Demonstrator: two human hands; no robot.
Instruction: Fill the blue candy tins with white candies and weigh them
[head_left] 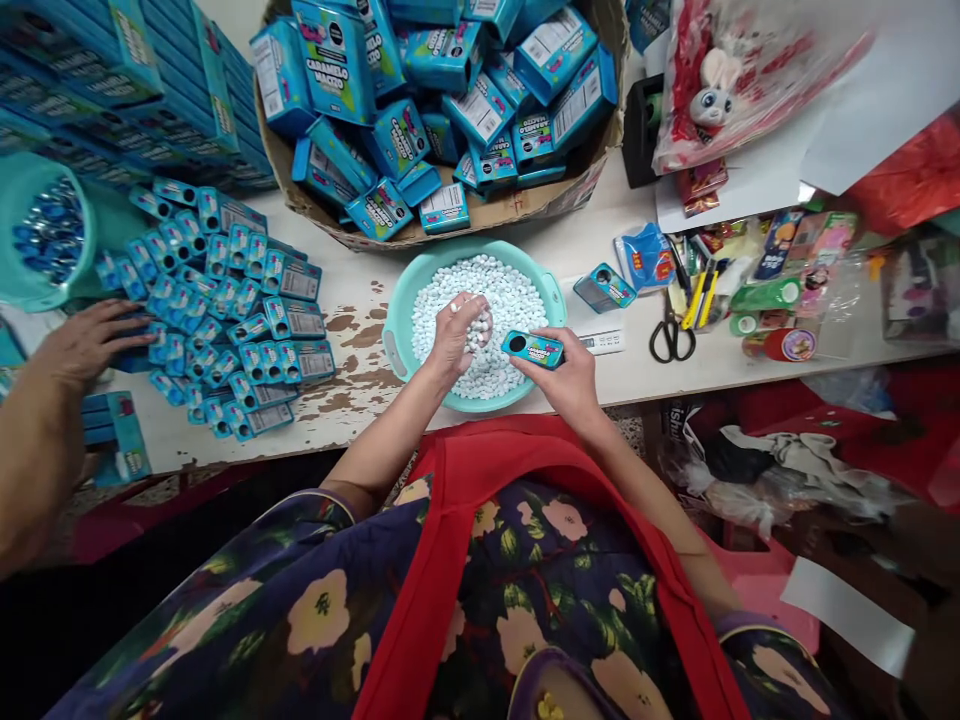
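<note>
Cupping white candies (pixel 480 330), the left hand (pixel 457 335) curls while the right hand (pixel 570 375) grips a blue box (pixel 532 348).

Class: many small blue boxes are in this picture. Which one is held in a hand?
The blue box in the right hand, held at the basin's near rim. The others lie on the table or in the carton.

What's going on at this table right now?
The person's left hand is scooping small white candies from a teal basin, while the right hand holds a small blue box beside it. A co-worker's hand rests on rows of boxes. A big basket holds more boxes.
</note>
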